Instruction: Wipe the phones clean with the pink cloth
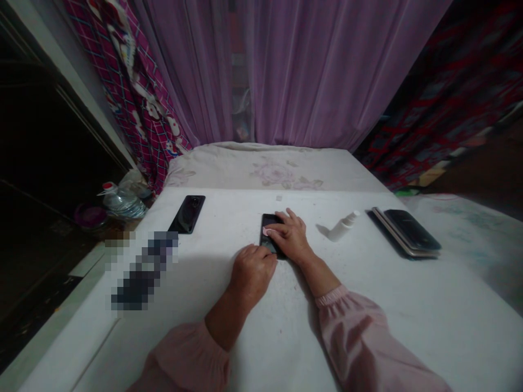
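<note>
A dark phone (267, 220) lies flat on the white table, its screen side or back facing up; I cannot tell which. My left hand (252, 272) is closed at the phone's lower left corner, its fingers curled against the edge. Over the phone's upper right part rests my right hand (290, 237). Its thumb and forefinger press a small pink cloth (266, 231) onto the phone's surface, while the other fingers lie past the right edge. Just right of this hand, a small white bottle (343, 227) stands on the table.
Another dark phone (188, 214) lies at the left, with a blurred-out patch (145, 272) in front of it. Several stacked phones (412, 231) are at the right. A clear plastic bottle (122, 201) stands beyond the left edge. Purple curtains (327, 71) hang behind the table (281, 332).
</note>
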The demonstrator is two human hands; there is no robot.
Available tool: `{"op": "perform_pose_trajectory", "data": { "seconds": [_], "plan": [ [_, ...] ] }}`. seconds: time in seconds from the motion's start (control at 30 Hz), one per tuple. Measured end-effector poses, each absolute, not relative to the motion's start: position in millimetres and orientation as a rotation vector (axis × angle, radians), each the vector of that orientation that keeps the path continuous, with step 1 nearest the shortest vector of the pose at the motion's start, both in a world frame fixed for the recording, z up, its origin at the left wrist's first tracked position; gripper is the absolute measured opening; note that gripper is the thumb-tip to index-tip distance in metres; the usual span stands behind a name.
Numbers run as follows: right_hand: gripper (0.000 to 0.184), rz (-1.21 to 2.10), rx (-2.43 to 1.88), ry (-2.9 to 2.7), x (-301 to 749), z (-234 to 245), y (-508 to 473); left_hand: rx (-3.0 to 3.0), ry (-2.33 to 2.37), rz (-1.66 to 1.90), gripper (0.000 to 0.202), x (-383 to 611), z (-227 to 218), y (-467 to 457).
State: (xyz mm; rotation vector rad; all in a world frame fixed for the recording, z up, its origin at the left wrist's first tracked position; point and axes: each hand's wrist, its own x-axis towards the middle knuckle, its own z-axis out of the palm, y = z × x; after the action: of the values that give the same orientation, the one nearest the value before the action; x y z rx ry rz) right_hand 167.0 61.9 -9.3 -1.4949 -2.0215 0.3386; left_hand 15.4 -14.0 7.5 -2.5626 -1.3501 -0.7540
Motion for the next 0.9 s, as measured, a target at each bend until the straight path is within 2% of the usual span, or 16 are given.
{"op": "perform_pose_trajectory", "data": {
  "seconds": [0.27,0.43,0.6,0.8,0.9],
  "plan": [
    [0.016,0.355,-1.496,-2.032,171.7,-12.1,64.9,-2.577,-1.344,-0.801,0.020,10.0,9.0,-11.6],
    [0.015,0.362,-1.494,-2.004,175.4,-14.5,68.2,-2.623,-1.427,-0.847,0.004,10.0,9.9,-16.4],
    [0.016,0.338,-1.517,-1.945,179.1,-13.1,68.7,-2.583,-1.605,-0.816,0.038,16.0,12.5,-20.5],
    [0.019,0.255,-1.661,-1.872,177.8,-4.1,62.9,-2.454,-1.761,-0.758,0.030,6.0,11.7,-13.1],
    [0.021,0.222,-1.697,-1.851,177.1,-1.5,60.5,-2.402,-1.826,-0.808,0.037,2.2,7.6,-11.9]
  ]
}}
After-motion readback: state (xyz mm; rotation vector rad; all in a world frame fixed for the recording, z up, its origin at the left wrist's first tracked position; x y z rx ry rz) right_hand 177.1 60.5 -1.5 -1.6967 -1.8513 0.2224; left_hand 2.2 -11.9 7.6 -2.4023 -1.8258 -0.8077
